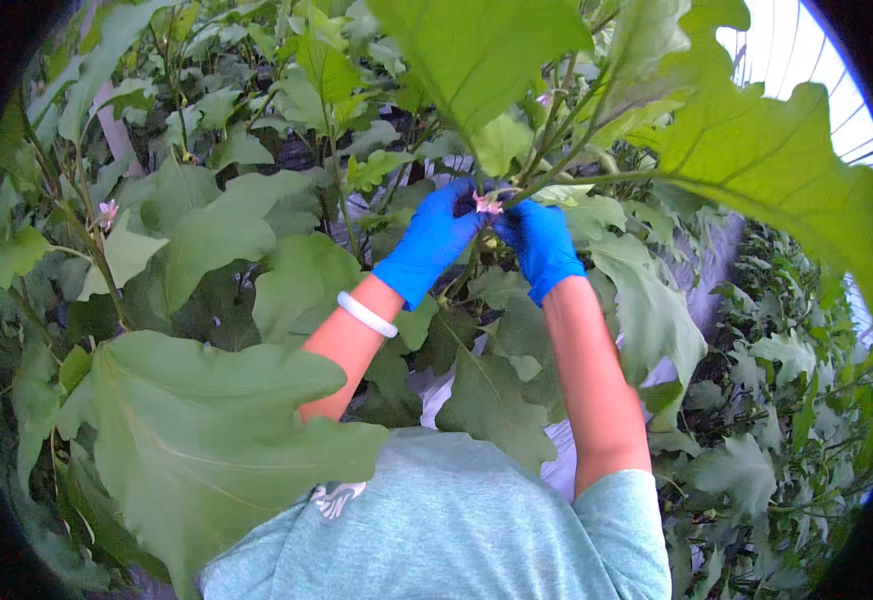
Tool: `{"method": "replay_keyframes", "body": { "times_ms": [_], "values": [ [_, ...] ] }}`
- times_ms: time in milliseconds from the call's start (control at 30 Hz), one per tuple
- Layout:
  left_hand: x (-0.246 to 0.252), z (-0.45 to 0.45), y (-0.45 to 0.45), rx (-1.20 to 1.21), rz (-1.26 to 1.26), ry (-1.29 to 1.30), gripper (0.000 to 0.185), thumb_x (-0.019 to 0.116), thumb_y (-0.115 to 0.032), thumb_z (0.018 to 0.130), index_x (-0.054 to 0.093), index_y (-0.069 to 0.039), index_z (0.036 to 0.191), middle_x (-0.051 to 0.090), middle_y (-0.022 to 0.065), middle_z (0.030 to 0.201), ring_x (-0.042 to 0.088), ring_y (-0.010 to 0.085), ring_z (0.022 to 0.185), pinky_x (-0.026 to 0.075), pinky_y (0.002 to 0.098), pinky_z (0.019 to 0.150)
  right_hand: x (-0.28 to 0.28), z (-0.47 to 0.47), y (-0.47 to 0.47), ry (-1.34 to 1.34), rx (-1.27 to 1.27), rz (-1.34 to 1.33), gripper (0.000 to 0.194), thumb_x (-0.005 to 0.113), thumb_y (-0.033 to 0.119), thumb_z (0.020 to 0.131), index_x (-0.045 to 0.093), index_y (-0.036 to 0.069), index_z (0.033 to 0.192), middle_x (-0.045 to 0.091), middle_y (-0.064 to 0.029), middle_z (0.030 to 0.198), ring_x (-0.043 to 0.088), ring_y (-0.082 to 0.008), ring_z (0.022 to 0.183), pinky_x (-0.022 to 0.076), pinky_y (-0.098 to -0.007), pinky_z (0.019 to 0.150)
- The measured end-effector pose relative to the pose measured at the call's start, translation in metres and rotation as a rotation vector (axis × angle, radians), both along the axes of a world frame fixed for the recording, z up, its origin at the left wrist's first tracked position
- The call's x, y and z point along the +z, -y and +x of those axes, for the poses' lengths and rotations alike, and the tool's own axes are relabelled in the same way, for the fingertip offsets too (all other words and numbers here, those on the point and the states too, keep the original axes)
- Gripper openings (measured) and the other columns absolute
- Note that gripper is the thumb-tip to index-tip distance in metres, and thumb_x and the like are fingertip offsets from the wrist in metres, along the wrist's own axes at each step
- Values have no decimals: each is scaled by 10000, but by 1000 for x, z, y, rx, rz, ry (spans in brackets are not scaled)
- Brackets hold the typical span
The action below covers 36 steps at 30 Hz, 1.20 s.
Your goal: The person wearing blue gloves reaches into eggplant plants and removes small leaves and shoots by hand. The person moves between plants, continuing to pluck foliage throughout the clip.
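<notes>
Both my hands wear blue gloves and meet at a stem of a leafy eggplant plant, near the upper middle of the view. My left hand has its fingers bent beside a pink flower; whether they grip the flower or its stalk is hidden. Just right of the flower, my right hand is at the green stem, its fingertips partly out of sight behind the flower and stem. A white bangle circles my left wrist.
Large eggplant leaves overlap my left forearm, and others spread over the upper right. Another pink flower grows at the left. Pale ground sheeting shows between plants at the right.
</notes>
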State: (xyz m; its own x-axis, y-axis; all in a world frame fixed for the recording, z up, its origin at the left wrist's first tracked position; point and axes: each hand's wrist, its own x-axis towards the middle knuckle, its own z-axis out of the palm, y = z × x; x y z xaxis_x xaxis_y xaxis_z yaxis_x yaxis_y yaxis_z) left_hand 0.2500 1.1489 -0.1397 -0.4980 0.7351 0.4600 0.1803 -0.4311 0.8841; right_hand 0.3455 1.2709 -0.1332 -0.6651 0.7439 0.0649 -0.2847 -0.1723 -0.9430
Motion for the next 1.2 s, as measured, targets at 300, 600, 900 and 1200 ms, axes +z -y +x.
{"method": "replay_keyframes", "body": {
  "times_ms": [300, 600, 900, 1200],
  "values": [
    [-11, -27, 2, -37, 122, 46, 380, 677, -118, 873, 517, -23, 1204, 613, 46, 1088, 579, 136, 983, 491, 280, 859, 74, -12, -18, -621, 86, -76, 410, 524, 161, 965, 463, 11, 1342, 505, -137, 1345, 526, -184, 1173, 425, -328, 1017],
    [-7, -54, -24, 120, 34, 400, 349, 626, -223, 923, 513, -137, 1241, 606, 24, 1097, 592, 135, 972, 497, 303, 818, 139, -68, -21, -126, 222, 442, 347, 546, 5, 863, 594, 26, 1206, 674, -77, 1028, 649, -187, 925, 478, -300, 893],
    [17, -55, -48, 151, 62, 41, 330, 673, -189, 881, 569, 5, 1127, 635, 71, 995, 548, 123, 853, 461, 280, 762, 160, -73, -44, 27, 75, 866, 550, 737, 219, 806, 554, 82, 1305, 606, -73, 1203, 585, -172, 1029, 481, -290, 840],
    [5, -42, -52, 234, 153, 72, 185, 649, -106, 893, 549, -18, 1021, 620, 73, 1008, 575, 128, 923, 463, 290, 842, 128, -47, 5, -257, -425, 1272, 534, 664, -5, 777, 519, 43, 1288, 547, -151, 1268, 538, -300, 1159, 450, -364, 957]
  ]
}}
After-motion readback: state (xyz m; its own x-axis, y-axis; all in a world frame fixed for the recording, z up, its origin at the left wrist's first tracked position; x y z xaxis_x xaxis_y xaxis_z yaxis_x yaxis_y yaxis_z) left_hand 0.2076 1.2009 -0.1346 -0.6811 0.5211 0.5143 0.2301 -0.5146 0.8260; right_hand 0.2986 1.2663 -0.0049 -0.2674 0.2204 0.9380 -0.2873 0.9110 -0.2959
